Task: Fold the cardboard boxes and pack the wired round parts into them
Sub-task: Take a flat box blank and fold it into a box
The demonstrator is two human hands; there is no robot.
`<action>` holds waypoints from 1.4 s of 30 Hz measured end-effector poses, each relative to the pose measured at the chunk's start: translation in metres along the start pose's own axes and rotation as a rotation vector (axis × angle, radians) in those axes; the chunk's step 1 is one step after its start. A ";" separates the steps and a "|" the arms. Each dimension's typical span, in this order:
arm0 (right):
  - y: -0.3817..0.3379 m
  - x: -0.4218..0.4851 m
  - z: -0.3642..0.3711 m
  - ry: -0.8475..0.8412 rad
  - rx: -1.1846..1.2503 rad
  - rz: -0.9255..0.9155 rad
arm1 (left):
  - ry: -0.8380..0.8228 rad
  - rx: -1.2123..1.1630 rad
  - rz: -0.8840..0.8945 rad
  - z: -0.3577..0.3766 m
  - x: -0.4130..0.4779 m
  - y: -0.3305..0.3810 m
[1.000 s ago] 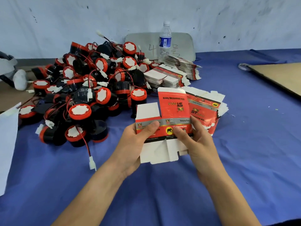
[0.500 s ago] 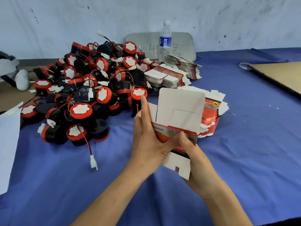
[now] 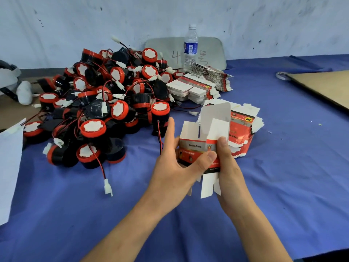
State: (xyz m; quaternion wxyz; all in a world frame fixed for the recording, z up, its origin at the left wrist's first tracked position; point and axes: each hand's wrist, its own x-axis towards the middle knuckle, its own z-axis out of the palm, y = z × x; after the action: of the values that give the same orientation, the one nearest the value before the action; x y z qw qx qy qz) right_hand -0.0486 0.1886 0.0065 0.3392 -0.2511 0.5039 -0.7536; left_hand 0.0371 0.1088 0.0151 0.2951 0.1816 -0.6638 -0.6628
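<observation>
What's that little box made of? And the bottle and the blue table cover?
The box looks like thin cardboard: shiny red print outside, plain white inside, bent along creases. The bottle looks like clear plastic, since you can see through it. The blue table cover is probably cloth: dull, with soft wrinkles.

Red-and-grey printed box [image 3: 196,150], white inside — red-black parts [image 3: 98,103], blue cloth [image 3: 283,167].

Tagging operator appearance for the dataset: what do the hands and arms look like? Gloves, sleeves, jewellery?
Both are bare. The left hand and right hand show no gloves, rings or tape. The left forearm and right forearm are uncovered down to the frame edge, so no sleeve shows. Neither wrist has a watch or band. The visible thumbnails look short and unpainted.
</observation>
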 end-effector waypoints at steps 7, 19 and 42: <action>-0.011 0.005 -0.001 -0.050 -0.045 0.014 | 0.011 -0.269 -0.146 -0.006 0.004 0.002; -0.047 -0.012 -0.037 -0.472 -1.130 -0.460 | -0.269 -0.362 -0.661 -0.033 0.012 0.040; 0.010 -0.033 -0.055 -0.035 -0.799 -0.748 | -0.660 0.650 0.383 -0.029 0.007 0.019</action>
State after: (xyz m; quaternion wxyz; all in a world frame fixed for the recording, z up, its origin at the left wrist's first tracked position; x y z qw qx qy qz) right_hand -0.0646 0.2436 -0.0241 -0.0655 -0.5348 0.6215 -0.5686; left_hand 0.0527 0.0829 0.0331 0.1138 -0.0806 -0.9153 -0.3779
